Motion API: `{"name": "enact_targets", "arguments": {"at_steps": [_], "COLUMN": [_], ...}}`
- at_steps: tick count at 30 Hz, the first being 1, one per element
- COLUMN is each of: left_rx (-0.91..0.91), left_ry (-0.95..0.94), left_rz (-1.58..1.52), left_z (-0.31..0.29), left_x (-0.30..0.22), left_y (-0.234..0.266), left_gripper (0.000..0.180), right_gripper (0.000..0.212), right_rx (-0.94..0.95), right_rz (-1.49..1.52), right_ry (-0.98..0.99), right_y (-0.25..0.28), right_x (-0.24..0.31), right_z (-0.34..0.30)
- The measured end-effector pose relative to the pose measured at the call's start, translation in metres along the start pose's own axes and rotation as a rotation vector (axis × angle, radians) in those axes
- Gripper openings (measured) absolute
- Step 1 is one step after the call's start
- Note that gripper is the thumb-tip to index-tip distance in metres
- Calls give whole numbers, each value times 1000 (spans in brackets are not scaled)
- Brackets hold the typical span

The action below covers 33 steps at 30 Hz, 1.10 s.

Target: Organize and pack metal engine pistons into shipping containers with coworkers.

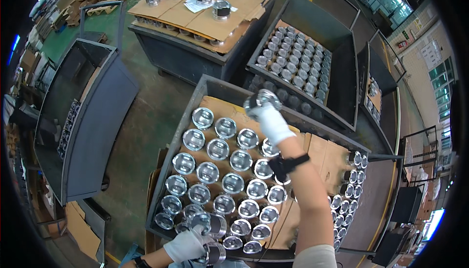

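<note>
White-gloved hands at opposite edges of a gray cart lined with silver pistons. The right hand is over the cart's far edge, its fingers closed around a raised piston — blur hides the exact grip. The left hand is at the near edge, toward the near left corner, its fingers curled about a tilted piston. A lower piston sits just beside the palm; whether the fingers clamp that one too cannot be told. Both left-hand pieces lie roughly sideways, long axes running left to right, ringed ends turned right, unlike the upright rows in the cart. From the right hand, those rows lie back toward the near edge, while a second cart of pistons stands just beyond the far edge — the right hand is much the nearer to it. Bare cardboard separates the rows from a cluster at the cart's right end.
</note>
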<state>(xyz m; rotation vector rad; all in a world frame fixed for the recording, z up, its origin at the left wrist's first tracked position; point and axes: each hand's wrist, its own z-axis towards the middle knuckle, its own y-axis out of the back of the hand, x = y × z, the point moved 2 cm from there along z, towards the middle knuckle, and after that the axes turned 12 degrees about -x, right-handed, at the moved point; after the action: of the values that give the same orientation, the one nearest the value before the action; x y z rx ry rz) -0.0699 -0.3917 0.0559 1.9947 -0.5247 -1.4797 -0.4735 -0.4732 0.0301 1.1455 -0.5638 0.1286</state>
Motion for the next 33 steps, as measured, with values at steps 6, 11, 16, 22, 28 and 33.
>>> {"name": "enact_targets", "arguments": {"at_steps": [6, 11, 16, 22, 28, 33], "left_rx": [-136, -129, -113, -98, 13, -45], "left_ry": [63, 213, 209, 220, 177, -86], "left_rz": [-85, -128, -148, -104, 84, 244], "left_z": [-20, -37, -37, -29, -13, 11], "left_x": [15, 37, 50, 57, 40, 36], "left_y": [8, 10, -2, 8, 23, 36], "left_gripper": [22, 22, 22, 26, 31, 19], "right_gripper": [30, 24, 30, 31, 42, 64], "right_rx": [334, 479, 643, 691, 398, 1018], "right_rz": [-25, -140, -293, -270, -182, 207], "right_ry": [-340, -182, -79, 90, 36, -289], "right_y": [-136, -217, -280, -238, -84, -36], "right_x": [1, 29, -15, 27, 138, 192], "right_z": [87, 104, 109, 111, 25, -98]}}
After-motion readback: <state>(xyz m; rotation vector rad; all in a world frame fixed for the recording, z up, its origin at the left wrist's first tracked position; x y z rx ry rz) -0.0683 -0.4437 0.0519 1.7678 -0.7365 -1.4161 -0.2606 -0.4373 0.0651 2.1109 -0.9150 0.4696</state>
